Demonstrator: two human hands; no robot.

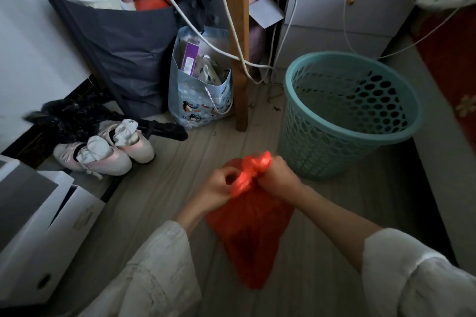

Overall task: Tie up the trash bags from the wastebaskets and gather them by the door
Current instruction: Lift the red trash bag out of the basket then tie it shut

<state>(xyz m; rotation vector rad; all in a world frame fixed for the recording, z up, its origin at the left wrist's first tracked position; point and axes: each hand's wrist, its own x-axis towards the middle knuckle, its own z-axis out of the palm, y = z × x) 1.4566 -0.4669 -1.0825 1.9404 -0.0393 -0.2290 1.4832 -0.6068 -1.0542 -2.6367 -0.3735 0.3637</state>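
My left hand point(219, 185) and right hand point(277, 175) pinch the twisted neck of the red bag point(252, 226), thin, soft, probably light plastic best gripped there, near the wastebasket point(347, 131).

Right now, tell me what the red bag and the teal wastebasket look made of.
Red bag: thin plastic film, slightly glossy; it crumples and bunches where both hands twist its neck. Teal wastebasket: apparently rigid moulded plastic, matte, with a smooth rim and regular round holes through its wall.
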